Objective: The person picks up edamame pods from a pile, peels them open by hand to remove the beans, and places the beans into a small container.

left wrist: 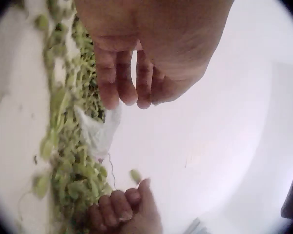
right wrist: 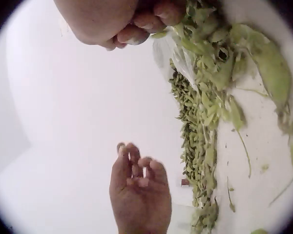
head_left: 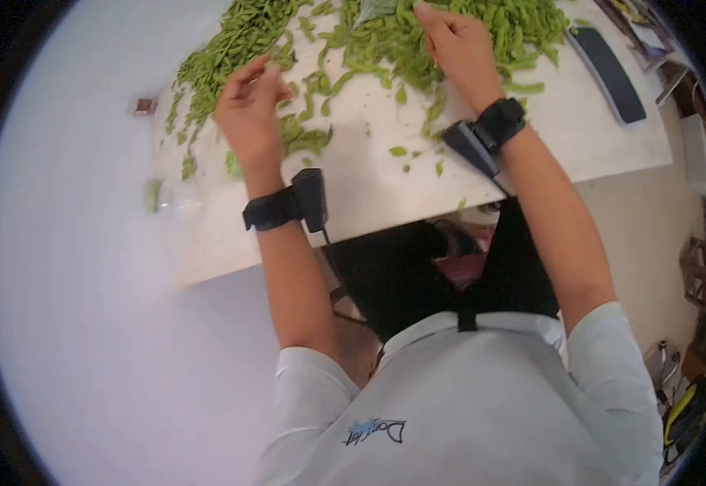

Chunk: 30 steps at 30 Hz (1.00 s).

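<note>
Green soybean pods (head_left: 523, 36) lie heaped at the far side of the white table. My right hand (head_left: 462, 57) is over this heap, its fingers curled. In the left wrist view a small pod (left wrist: 135, 176) shows at that hand's thumb tip, pinched there. Left of it my left hand (head_left: 247, 109) hovers over the table with loosely bent, spread fingers. Nothing shows between them in the right wrist view, where the left hand (right wrist: 140, 195) appears palm side. A clear plastic bag (head_left: 377, 10) lies among the pods between the hands.
A denser heap of pods (head_left: 221, 69) spreads along the table's left side. Scattered pods and bits lie on the near part of the table (head_left: 369, 198). A dark, long flat object (head_left: 608, 74) rests at the right edge. A clear container (head_left: 181, 194) stands at the left edge.
</note>
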### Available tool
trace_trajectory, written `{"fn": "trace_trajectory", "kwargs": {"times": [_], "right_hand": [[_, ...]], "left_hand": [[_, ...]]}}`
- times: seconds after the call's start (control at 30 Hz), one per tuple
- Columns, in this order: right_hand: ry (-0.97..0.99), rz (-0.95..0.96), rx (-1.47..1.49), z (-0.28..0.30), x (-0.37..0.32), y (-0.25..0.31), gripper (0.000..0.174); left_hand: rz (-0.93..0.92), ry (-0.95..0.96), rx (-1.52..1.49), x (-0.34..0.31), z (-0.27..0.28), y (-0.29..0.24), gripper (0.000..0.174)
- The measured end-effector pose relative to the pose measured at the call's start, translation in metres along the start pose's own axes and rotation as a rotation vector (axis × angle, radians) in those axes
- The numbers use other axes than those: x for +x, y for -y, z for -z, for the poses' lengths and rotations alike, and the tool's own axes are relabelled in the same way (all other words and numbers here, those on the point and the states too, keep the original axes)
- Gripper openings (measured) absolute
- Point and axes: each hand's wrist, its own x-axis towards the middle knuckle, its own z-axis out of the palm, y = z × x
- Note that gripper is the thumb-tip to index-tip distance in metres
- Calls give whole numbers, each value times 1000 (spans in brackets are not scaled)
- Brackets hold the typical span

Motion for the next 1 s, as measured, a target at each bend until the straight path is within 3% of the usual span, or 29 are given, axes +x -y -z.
{"fn": "trace_trajectory", "kwargs": {"times": [0.1, 0.2, 0.27, 0.4, 0.5, 0.57, 0.73, 0.83, 0.93, 1.0], "right_hand": [[173, -53, 55, -3, -1, 9, 40], [55, 172, 20, -13, -4, 4, 35], [113, 164, 67, -16, -4, -1, 29], [259, 57, 38, -11, -2, 2, 27], [161, 269, 98, -20, -4, -3, 28], [315, 171, 126, -17, -8, 5, 29], [477, 119, 109, -13, -10, 9, 32], [485, 216, 56, -13, -13, 14, 39], [521, 250, -4, -10, -18, 18, 48], [537, 268, 23, -12, -20, 20, 50]], "left_hand": [[56, -112, 232, -1, 60, -9, 25], [14, -30, 730, -8, 126, 6, 27], [-52, 20, 933, -12, 142, 15, 28], [-102, 52, 890, -11, 122, 2, 26], [-93, 145, 799, 9, 89, 13, 23], [-66, 230, 758, 26, 65, 24, 21], [45, 271, 1237, 52, 26, 64, 23], [92, 248, 1329, 55, 16, 72, 20], [102, 233, 1209, 50, 14, 66, 18], [-3, 192, 1194, 45, 12, 61, 19]]}}
